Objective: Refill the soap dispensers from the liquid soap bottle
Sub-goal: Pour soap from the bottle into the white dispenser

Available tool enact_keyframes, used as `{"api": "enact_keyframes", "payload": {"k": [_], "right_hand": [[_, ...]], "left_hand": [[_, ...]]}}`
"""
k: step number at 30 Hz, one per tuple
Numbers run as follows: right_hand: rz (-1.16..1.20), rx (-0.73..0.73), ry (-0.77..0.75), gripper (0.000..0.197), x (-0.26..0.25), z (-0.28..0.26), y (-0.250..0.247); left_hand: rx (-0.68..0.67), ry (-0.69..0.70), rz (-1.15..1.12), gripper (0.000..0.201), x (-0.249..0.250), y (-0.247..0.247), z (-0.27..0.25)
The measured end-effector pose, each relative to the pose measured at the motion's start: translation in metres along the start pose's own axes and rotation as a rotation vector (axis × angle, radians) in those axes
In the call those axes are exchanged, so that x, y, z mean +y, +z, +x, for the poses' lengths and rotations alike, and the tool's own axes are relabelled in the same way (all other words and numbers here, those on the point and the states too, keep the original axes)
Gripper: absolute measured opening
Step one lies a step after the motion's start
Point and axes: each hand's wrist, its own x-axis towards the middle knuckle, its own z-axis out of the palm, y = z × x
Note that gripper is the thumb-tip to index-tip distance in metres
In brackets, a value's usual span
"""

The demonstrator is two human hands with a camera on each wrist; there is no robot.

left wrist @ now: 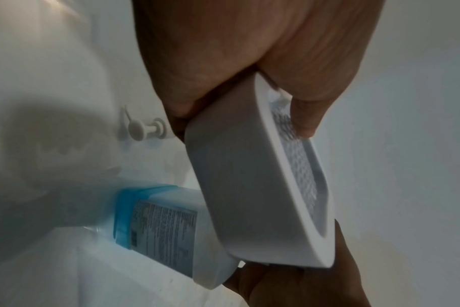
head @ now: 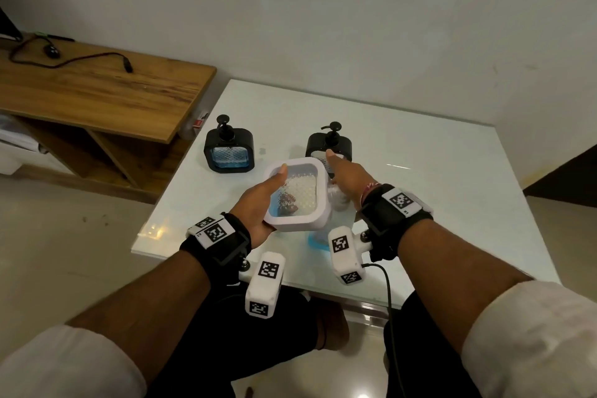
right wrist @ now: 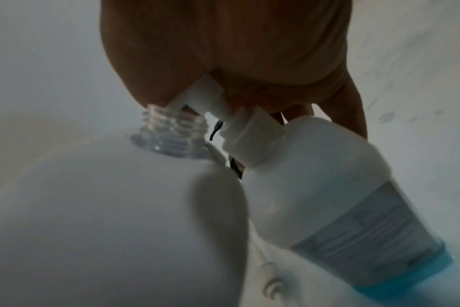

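My left hand (head: 261, 200) grips a white square soap dispenser (head: 295, 194) and holds it tilted above the white table (head: 436, 187), thumb on its front face. Its clear threaded neck (right wrist: 171, 133) is open. The dispenser's white pump head (left wrist: 145, 129) lies on the table. My right hand (head: 342, 178) grips the liquid soap bottle (right wrist: 328, 197) near its white cap, index finger stretched out. The cap (right wrist: 250, 128) sits right beside the open neck. The dispenser hides most of the bottle in the head view. Two black dispensers (head: 229, 152) (head: 339, 142) stand upright behind.
A wooden desk (head: 97, 87) with a cable and a mouse stands to the left, lower shelves beneath it. The wall runs close behind the table. A black cable (head: 387, 284) hangs from my right wrist over the table's near edge.
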Motion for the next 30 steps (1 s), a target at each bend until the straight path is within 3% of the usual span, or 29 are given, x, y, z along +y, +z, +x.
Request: {"api": "enact_keyframes", "payload": {"k": [3,6,12,16,21,26,30], "right_hand": [[-0.129,0.064,0.018,0.060,0.003,0.000,0.005],[-0.073,0.074,0.020,0.062,0.005,0.004,0.003],[0.071,0.007,0.032,0.049,0.006,0.006,-0.001],[-0.055,0.116,0.036,0.060,0.009,0.009,0.004],[-0.051,0.117,0.032,0.060,0.011,0.011,0.003],[0.043,0.053,0.054,0.051,0.009,0.012,-0.003],[-0.078,0.089,0.013,0.054,0.011,0.014,0.002]], "left_hand": [[-0.017,-0.033,-0.003,0.046,-0.001,-0.003,0.001],[-0.024,-0.049,0.007,0.046,0.000,-0.002,-0.002],[-0.026,-0.042,0.000,0.048,0.000,-0.002,-0.002],[-0.018,-0.053,-0.005,0.044,-0.001,-0.002,-0.001],[-0.017,-0.050,0.001,0.045,-0.001,0.000,-0.003],[-0.029,-0.042,0.014,0.061,-0.001,-0.001,-0.004],[-0.005,-0.040,0.044,0.072,-0.003,-0.001,-0.001]]}}
